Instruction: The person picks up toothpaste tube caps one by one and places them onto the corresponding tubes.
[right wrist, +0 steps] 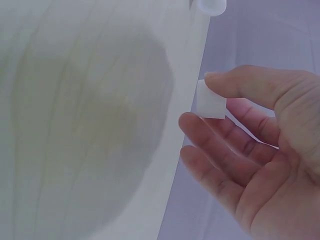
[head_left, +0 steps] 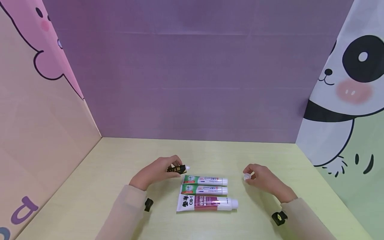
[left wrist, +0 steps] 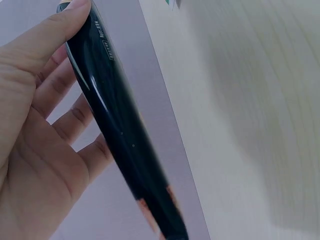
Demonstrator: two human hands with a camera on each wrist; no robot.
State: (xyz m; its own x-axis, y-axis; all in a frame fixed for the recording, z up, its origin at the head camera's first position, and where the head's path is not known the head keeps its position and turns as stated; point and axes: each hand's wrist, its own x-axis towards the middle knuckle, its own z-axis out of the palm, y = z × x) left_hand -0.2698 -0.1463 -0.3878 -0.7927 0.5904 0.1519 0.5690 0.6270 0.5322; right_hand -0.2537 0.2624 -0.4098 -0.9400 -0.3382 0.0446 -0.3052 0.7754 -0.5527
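My left hand [head_left: 157, 169] holds a black toothpaste tube [head_left: 177, 169] with gold lettering, raised above the table. At the tube's right end a narrow white nozzle [head_left: 187, 167] shows. In the left wrist view the glossy dark tube [left wrist: 107, 100] runs downward from under the thumb [left wrist: 65, 22]. A small white cap [head_left: 247, 176] is pinched in my right hand [head_left: 265, 180], well to the right of the tube. The right wrist view shows that cap [right wrist: 210, 101] between thumb and fingers, with the other fingers loosely bent.
Between the hands lie two green-and-white toothpaste tubes [head_left: 207, 180] and a larger white-and-purple toothpaste tube [head_left: 207, 203], side by side with caps to the right. A purple wall [head_left: 192, 83] closes the table's [head_left: 120, 160] back, with printed panels at both sides.
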